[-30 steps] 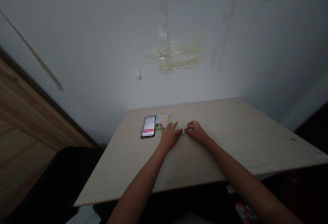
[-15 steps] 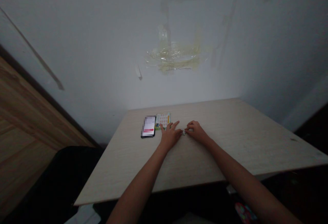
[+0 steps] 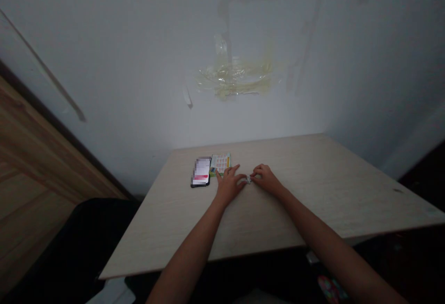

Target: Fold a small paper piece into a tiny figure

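A tiny whitish piece (image 3: 248,180), too small to make out its kind, is between my two hands at the middle of the table. My left hand (image 3: 229,186) has its thumb and index finger closed at the piece's left side, while its other fingers spread out toward the card. From the right, my right hand (image 3: 266,179) pinches at the same piece with curled fingers. Just beyond my left fingers lies a printed card or small packet (image 3: 220,161) with rows of little pictures. A phone (image 3: 201,172) with a lit, partly blurred screen lies left of it.
The pale wooden table (image 3: 313,179) meets a wall (image 3: 139,86) with clear, yellowed tape (image 3: 239,79) stuck on it. Wooden panelling (image 3: 28,146) and a dark object (image 3: 90,230) stand left of the table. Something white (image 3: 113,292) lies below the front left edge.
My left hand has shifted slightly left, and a bit more of the whitish piece shows between the fingers. The right hand stays nearly in place; the phone and card lie as before.
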`<state>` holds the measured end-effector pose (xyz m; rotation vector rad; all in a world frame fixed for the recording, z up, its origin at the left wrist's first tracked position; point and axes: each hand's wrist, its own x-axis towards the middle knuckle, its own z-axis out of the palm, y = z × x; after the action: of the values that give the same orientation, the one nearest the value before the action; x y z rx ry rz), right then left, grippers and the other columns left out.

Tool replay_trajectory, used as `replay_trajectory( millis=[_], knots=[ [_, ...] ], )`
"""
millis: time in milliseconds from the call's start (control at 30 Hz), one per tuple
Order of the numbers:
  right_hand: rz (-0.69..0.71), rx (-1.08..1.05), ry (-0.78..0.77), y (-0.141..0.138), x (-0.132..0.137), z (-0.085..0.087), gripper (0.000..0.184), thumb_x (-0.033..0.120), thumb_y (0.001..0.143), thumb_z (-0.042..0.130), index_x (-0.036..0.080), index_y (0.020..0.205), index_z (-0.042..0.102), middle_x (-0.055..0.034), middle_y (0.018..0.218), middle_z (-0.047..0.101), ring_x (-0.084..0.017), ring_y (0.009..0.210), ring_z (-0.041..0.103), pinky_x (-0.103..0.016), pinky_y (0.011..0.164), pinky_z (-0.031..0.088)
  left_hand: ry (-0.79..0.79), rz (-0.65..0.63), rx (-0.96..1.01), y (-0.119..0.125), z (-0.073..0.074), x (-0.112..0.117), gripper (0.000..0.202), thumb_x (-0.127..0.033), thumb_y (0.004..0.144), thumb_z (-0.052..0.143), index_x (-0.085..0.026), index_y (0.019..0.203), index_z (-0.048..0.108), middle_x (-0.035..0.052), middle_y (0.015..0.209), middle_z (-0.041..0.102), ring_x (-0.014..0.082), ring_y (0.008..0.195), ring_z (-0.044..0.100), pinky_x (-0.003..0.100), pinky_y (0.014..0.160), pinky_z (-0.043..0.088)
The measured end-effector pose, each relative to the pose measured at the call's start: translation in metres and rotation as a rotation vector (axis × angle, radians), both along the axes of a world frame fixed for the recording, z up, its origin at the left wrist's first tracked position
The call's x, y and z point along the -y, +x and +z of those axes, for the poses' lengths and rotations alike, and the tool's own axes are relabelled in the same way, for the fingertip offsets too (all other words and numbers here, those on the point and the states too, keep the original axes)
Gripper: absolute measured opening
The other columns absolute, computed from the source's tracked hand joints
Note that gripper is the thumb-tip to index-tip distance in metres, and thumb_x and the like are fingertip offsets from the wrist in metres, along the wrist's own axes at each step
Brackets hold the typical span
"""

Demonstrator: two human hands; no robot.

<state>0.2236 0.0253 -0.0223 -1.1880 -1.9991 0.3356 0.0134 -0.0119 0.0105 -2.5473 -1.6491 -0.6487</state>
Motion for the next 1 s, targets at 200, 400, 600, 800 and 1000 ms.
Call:
replay_trajectory(
  millis=[200, 400, 600, 800, 1000],
  knots=[
    [0.0, 0.002, 0.0, -0.0002, 0.0002, 0.0005, 0.006, 0.023, 0.078, 0.071, 0.019, 0.081, 0.074, -0.0071, 0.093, 0.062, -0.022, 0.096, 0.055, -0.037, 0.091, 0.043, 0.059, 0.008, -0.017, 0.0018, -0.0019, 0.0012, 0.027, -0.048, 0.09, 0.057, -0.042, 0.115, 0.067, 0.0008, 0.15, 0.045, 0.0319, 0.133, 0.04, 0.078, 0.107, 0.01],
    [-0.005, 0.003, -0.005, 0.0002, -0.0022, -0.0023, 0.005, 0.023, 0.078, 0.072, 0.02, 0.081, 0.073, -0.0064, 0.094, 0.062, -0.022, 0.096, 0.055, -0.038, 0.092, 0.043, 0.081, 0.012, -0.063, 0.0043, -0.0004, 0.0023, 0.027, -0.046, 0.091, 0.056, -0.043, 0.115, 0.067, -0.0007, 0.151, 0.044, 0.0341, 0.135, 0.039, 0.08, 0.106, 0.007],
    [0.006, 0.002, -0.006, 0.0009, 0.0006, 0.0009, 0.007, 0.025, 0.08, 0.07, 0.02, 0.082, 0.073, -0.0068, 0.094, 0.062, -0.022, 0.096, 0.055, -0.038, 0.091, 0.043, 0.103, -0.03, -0.097, 0.0043, 0.0035, 0.001, 0.025, -0.041, 0.09, 0.058, -0.045, 0.113, 0.068, -0.0039, 0.152, 0.043, 0.0339, 0.137, 0.037, 0.079, 0.108, 0.005],
    [0.014, -0.008, -0.009, 0.0016, 0.0012, 0.0013, 0.008, 0.027, 0.08, 0.069, 0.02, 0.083, 0.074, -0.0067, 0.094, 0.063, -0.022, 0.096, 0.055, -0.037, 0.09, 0.044, 0.078, -0.015, -0.067, 0.0044, 0.0047, -0.0002, 0.024, -0.042, 0.087, 0.062, -0.043, 0.11, 0.07, 0.0007, 0.149, 0.044, 0.0331, 0.137, 0.035, 0.076, 0.11, 0.008],
    [0.003, 0.007, -0.005, 0.0013, -0.0007, -0.0007, 0.007, 0.024, 0.078, 0.07, 0.02, 0.082, 0.074, -0.0067, 0.094, 0.063, -0.022, 0.096, 0.055, -0.038, 0.091, 0.043, 0.086, -0.028, -0.038, 0.0059, 0.0029, -0.0015, 0.019, -0.038, 0.086, 0.066, -0.042, 0.103, 0.072, 0.0019, 0.145, 0.046, 0.0309, 0.136, 0.037, 0.076, 0.11, 0.006]
  ],
)
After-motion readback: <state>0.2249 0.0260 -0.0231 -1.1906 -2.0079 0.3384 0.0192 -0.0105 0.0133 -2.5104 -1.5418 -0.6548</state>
